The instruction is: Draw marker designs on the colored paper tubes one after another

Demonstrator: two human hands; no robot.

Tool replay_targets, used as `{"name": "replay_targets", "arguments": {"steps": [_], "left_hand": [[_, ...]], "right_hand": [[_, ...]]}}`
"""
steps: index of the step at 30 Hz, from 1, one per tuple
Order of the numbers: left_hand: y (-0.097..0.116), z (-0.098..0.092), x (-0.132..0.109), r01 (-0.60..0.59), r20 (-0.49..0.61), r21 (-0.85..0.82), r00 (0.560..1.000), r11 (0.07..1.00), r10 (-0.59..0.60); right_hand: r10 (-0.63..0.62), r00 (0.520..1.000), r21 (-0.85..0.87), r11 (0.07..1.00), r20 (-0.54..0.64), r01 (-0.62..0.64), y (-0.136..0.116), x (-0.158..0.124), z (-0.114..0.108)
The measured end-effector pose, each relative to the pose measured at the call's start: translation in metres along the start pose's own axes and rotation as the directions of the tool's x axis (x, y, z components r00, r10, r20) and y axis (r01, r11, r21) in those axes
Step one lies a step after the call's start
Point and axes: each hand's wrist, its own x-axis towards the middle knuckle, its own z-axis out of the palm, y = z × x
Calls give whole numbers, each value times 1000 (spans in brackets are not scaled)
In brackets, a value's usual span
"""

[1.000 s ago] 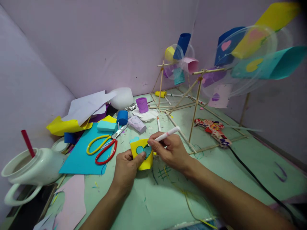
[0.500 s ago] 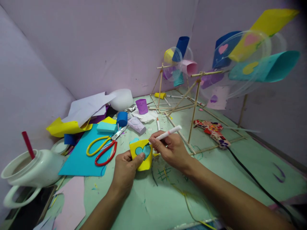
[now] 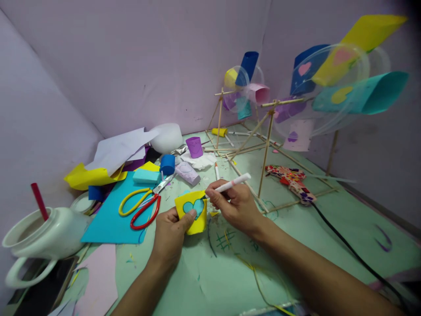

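The grip of the left hand (image 3: 169,232) pinches the yellow paper (image 3: 196,226) by its left side, thumb over the blue heart (image 3: 199,206). The right hand's (image 3: 232,205) grip clasps a marker (image 3: 234,181), tip at the paper's top right corner; scissors (image 3: 144,206) lie farther left on the worktop's (image 3: 197,285) blue sheet (image 3: 107,221).

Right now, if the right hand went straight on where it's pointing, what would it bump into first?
Probably the yellow paper piece in the left hand: it sits just ahead of the right hand and its white marker, though exact depth is hard to judge.
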Motion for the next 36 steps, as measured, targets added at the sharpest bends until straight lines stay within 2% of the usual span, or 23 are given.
{"name": "replay_targets", "arguments": {"steps": [12, 28, 36], "left_hand": [[0, 2, 1, -37, -10, 58, 999, 998, 38], [0, 1, -1, -5, 11, 38, 1000, 999, 5], [0, 1, -1, -7, -23, 31, 1000, 1000, 8]], "right_hand": [[-63, 997, 44, 997, 35, 61, -1, -3, 4], [38, 999, 49, 998, -2, -38, 1, -3, 4], [34, 999, 50, 998, -13, -34, 1, -2, 4]]}}
